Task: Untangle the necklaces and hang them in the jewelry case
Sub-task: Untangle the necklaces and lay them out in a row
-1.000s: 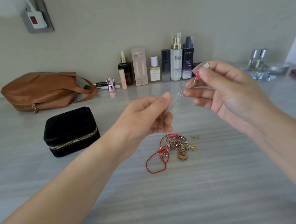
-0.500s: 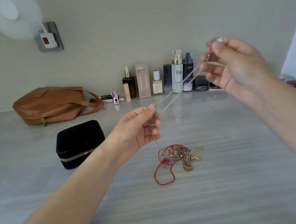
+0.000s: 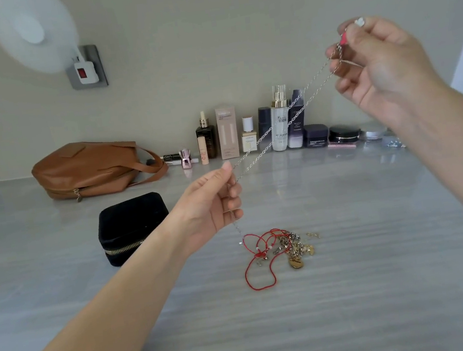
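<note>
A silver chain necklace (image 3: pixel 282 121) runs doubled and taut between my hands. My right hand (image 3: pixel 378 67), raised at the upper right, pinches its top end by a small red piece. My left hand (image 3: pixel 213 204) pinches the chain lower down, and a short tail hangs below it above the table. A tangled heap of necklaces (image 3: pixel 281 248), red cord and gold chains with a heart pendant, lies on the grey table (image 3: pixel 384 273) below my left hand. The black velvet jewelry case (image 3: pixel 131 226) stands zipped shut left of the heap, partly behind my left forearm.
A brown leather bag (image 3: pixel 88 167) lies at the back left. A row of cosmetic bottles and jars (image 3: pixel 277 128) lines the wall behind the chain. A white fan (image 3: pixel 32 33) and a wall socket (image 3: pixel 86 67) sit high on the left.
My right hand has risen up and to the right, drawing the silver chain out long and taut. The chain's lower end has come free of the heap. My left hand kept its pinch.
</note>
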{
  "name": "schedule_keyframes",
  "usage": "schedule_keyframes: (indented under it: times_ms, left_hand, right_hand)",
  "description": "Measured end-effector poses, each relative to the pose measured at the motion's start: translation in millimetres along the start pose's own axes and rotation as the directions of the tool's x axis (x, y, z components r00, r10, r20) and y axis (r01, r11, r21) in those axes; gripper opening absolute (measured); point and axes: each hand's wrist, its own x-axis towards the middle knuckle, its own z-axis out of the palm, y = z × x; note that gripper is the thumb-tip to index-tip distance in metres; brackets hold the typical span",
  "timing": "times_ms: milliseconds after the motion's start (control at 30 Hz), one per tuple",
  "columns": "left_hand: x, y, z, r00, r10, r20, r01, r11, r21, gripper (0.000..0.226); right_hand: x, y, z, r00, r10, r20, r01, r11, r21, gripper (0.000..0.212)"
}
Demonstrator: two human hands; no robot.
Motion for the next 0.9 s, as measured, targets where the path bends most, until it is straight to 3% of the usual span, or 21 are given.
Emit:
schedule_keyframes:
  times_ms: [567, 700, 767, 900]
  left_hand:
    - [8.4, -5.8, -26.2, 0.975, -0.085, -0.207, 0.083, 0.996, -0.019, 0.029]
    - [14.5, -20.9, -27.5, 0.921, 0.007, -0.39, 0.126, 0.941, 0.313, 0.027]
    - [17.9, -28.8, -31.7, 0.89, 0.122, -0.439, 0.158, 0.821, 0.548, 0.029]
    - [18.9, -35.6, -41.7, 0.853, 0.317, -0.415, 0.17, 0.584, 0.794, 0.024]
  right_hand:
    - [-8.4, 28.0, -44.7, 0.981, 0.108, -0.161, -0.1, 0.993, 0.056, 0.022]
    - [-16.4, 52.1, -63.1, 0.96, 0.189, -0.204, -0.19, 0.982, 0.019, 0.019]
    - [-24.0, 70.6, -74.5, 0.943, 0.255, -0.214, -0.263, 0.965, -0.008, 0.017]
    - [-33.1, 95.4, -94.0, 0.9, 0.369, -0.233, -0.402, 0.908, -0.114, 0.015]
